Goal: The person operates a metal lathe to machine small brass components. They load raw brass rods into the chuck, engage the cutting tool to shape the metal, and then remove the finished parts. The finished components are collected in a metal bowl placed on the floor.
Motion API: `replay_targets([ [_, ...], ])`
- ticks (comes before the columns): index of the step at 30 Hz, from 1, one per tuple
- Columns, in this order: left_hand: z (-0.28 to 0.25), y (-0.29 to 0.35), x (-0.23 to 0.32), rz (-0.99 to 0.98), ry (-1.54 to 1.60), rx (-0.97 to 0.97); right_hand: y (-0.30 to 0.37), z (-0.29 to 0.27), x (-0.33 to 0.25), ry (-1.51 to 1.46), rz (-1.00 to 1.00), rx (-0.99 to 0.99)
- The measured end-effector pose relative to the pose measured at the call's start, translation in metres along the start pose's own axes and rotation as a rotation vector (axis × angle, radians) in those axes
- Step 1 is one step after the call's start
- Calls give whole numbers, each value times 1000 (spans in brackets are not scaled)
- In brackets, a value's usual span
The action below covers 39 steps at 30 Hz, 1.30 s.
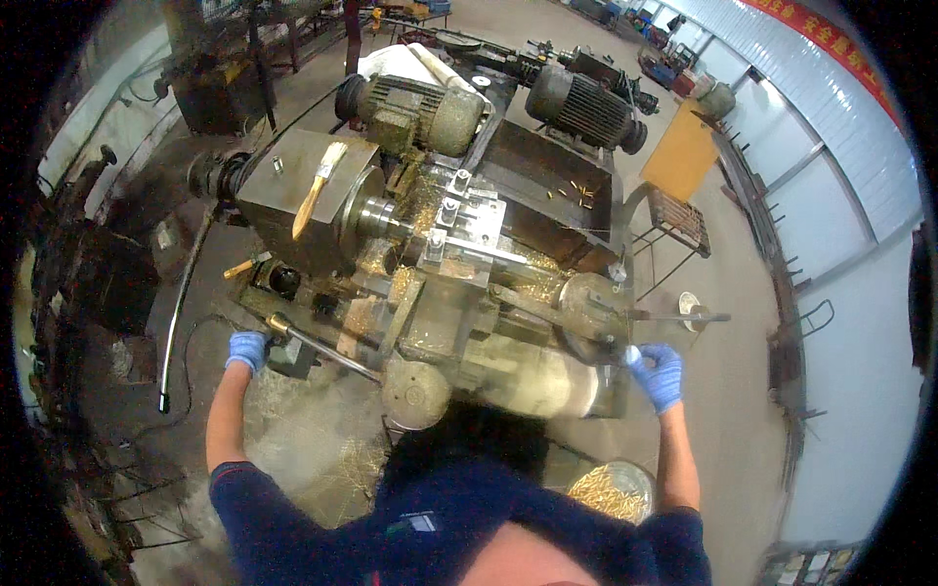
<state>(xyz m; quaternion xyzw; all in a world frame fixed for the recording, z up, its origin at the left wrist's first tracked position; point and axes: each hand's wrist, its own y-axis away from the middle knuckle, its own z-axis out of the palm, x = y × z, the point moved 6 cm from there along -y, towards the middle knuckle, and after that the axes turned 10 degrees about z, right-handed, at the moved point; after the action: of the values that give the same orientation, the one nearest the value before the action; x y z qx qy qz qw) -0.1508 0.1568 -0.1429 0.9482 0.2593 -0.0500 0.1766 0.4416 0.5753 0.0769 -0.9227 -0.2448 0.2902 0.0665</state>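
I stand over a small, grimy metal lathe (440, 283) covered in brass chips. My left hand (248, 349), in a blue glove, grips the brass-tipped end of a long steel lever (322, 350) at the machine's left front. My right hand (659, 374), also gloved in blue, is closed on the knob of a round handwheel (586, 317) at the right front. A tool post (459, 220) sits beside the chuck (376, 217) in the middle. A paintbrush (319, 190) with a wooden handle lies on the headstock.
Two electric motors (415, 107) (581, 107) sit behind the lathe. A round bucket of brass parts (614, 491) stands on the floor by my right leg. A yellow cabinet (681, 151) and a metal rack (677, 220) are at the right. A bent pipe (181, 303) hangs at the left.
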Motion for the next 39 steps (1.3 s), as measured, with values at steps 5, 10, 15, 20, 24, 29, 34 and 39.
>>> replay_targets([
  [5,12,2,-10,-119,49,-33,-44,-3,116,188,244,-25],
  [10,-43,21,-20,-301,575,143,-99,2,168,731,185,-182],
  [15,-125,10,27,-201,1120,516,-116,12,216,832,386,-325],
  [20,-158,-9,70,-365,556,257,-78,14,238,861,405,-194],
  [24,-122,-2,35,-478,880,497,-17,7,235,755,436,-132],
  [29,-131,16,34,-619,860,730,84,-51,268,773,656,-173],
  [34,-132,9,28,-619,768,742,152,-101,366,860,922,-300],
  [39,-121,0,20,-615,936,750,172,-99,350,932,921,-263],
])
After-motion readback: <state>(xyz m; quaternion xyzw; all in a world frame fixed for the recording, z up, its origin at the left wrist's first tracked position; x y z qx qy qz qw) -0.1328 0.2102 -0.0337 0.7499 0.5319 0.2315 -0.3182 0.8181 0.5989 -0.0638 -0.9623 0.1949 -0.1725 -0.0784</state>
